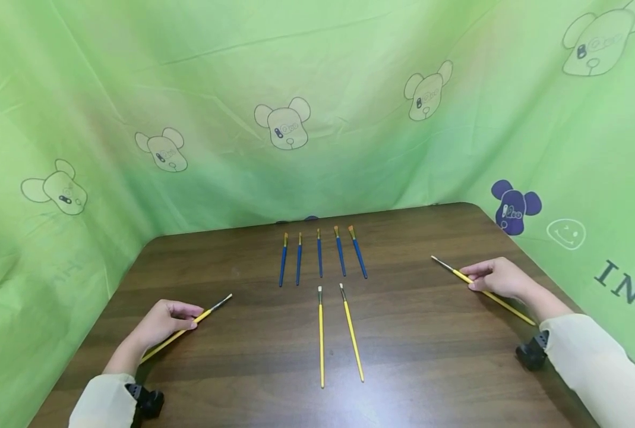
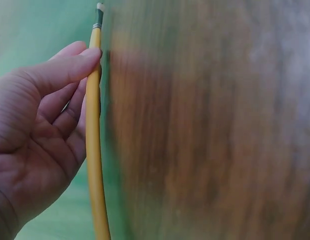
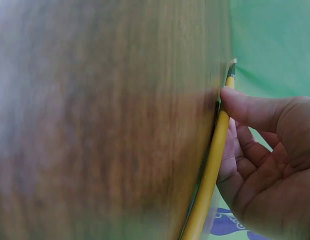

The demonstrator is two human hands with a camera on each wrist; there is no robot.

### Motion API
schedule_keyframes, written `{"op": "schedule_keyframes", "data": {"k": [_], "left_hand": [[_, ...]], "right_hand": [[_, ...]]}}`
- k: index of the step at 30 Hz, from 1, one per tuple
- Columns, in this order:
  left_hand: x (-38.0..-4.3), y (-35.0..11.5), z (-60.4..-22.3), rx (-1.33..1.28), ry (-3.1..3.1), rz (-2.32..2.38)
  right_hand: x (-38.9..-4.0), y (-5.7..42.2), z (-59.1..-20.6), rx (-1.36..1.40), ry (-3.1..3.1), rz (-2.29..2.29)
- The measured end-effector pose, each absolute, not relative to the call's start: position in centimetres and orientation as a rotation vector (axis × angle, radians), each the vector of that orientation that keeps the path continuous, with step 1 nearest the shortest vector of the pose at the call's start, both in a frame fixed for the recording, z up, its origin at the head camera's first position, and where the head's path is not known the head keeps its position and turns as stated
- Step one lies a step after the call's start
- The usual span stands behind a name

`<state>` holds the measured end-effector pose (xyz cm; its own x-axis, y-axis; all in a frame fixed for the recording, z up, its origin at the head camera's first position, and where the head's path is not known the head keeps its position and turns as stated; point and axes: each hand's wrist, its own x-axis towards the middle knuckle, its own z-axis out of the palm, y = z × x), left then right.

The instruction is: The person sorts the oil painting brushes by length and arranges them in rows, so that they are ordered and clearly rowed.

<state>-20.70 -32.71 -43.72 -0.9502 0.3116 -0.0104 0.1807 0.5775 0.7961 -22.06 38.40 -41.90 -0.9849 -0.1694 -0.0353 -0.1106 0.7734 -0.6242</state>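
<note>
On the left of the table, my left hand (image 1: 164,321) pinches a yellow-handled paintbrush (image 2: 95,145) between thumb and fingers, its pale bristle tip pointing away to the right. Over at the right side, my right hand (image 1: 498,278) pinches another yellow paintbrush (image 3: 210,170), tip pointing away to the left. Two more yellow paintbrushes lie side by side in the middle: one nearly straight (image 1: 321,345), the other slightly slanted (image 1: 353,339). Behind them, several blue-handled paintbrushes, among them a leftmost one (image 1: 283,264) and a rightmost one (image 1: 359,257), form a row with bristles toward the back.
The brown wooden table (image 1: 231,368) has its far edge against a green curtain (image 1: 215,77) printed with bear-like heads. The curtain also hangs along both sides. Black wrist cameras sit at the left cuff (image 1: 100,401) and right cuff (image 1: 579,336).
</note>
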Motion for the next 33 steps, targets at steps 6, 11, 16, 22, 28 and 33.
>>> {"op": "schedule_keyframes", "data": {"k": [6,11,16,22,28,33], "left_hand": [[-20.6,-31.8,-43.4,0.444,2.659,1.317],[-20.6,-30.9,-43.1,0.440,2.657,1.327],[-20.5,-29.6,-42.8,0.426,2.640,1.366],[-20.4,-28.2,-42.6,0.434,2.594,1.402],[-20.3,-26.9,-42.4,0.445,2.545,1.434],[-20.2,-25.8,-42.2,0.421,2.502,1.491]], "right_hand": [[-21.9,37.7,-41.6,-0.226,2.856,-1.047],[-21.8,36.6,-41.2,-0.226,2.789,-1.138],[-21.7,35.2,-40.8,-0.238,2.734,-1.191],[-21.6,33.7,-40.6,-0.243,2.673,-1.248],[-21.5,32.4,-40.4,-0.253,2.620,-1.309],[-21.3,31.2,-40.2,-0.234,2.556,-1.352]]}}
